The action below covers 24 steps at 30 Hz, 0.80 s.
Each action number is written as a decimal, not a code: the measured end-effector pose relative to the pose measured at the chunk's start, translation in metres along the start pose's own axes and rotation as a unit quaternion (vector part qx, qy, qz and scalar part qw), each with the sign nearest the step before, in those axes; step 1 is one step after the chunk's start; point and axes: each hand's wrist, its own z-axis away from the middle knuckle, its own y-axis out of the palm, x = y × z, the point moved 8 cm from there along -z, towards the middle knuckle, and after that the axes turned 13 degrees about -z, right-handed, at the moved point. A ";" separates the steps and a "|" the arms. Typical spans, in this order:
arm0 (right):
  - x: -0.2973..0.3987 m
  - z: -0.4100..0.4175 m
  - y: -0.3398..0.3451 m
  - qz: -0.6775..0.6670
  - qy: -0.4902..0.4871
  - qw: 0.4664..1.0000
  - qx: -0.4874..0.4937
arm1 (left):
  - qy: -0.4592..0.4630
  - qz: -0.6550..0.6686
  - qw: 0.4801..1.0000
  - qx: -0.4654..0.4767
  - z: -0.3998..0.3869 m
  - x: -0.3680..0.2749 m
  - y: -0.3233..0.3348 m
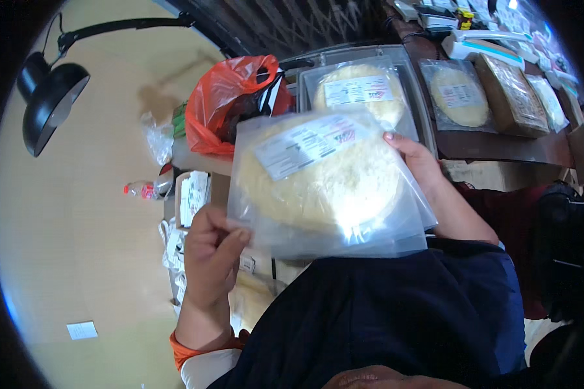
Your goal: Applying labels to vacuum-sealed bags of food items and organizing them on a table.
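In front of my body I hold a clear plastic bag (316,199) with a round, pale flatbread inside. A printed label with writing is on its upper part, and light glares off the lower right. Overlapping plastic edges show at the right; whether a second bag lies beneath, I cannot tell. My left hand (214,253) pinches the lower left corner between thumb and fingers. At the right edge my right hand (416,158) grips with its thumb on top, its other fingers hidden behind the plastic. Just beyond, a similar labelled flatbread pack (360,90) lies in a grey tray (416,97).
A red plastic bag (209,107) stands left of the tray. On the brown table (496,148) are another flatbread pack (457,104) and a brown box (516,97). A box of printed slips (193,197), a plastic bottle (141,190) and a black lamp (53,107) are at left.
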 end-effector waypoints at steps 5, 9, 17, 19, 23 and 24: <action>0.100 -0.019 0.021 0.191 -0.199 0.961 0.024 | 0.033 -0.047 0.998 0.031 -0.081 0.026 0.026; 0.167 -0.068 -0.002 0.223 -0.252 0.941 0.036 | 0.045 -0.064 0.997 0.027 -0.143 0.093 0.062; 0.167 -0.068 -0.055 0.643 -0.268 0.644 -0.315 | -0.044 -0.217 0.974 -0.054 -0.170 0.182 0.080; 0.167 -0.059 -0.049 0.663 -0.267 0.620 -0.323 | -0.124 -0.112 0.984 -0.061 -0.165 0.178 0.084; 0.160 -0.060 -0.069 0.560 -0.246 0.738 -0.284 | -0.142 -0.063 0.984 -0.081 -0.168 0.171 0.085; 0.152 -0.060 -0.071 0.459 -0.248 0.815 -0.251 | -0.140 -0.034 0.983 -0.111 -0.166 0.167 0.086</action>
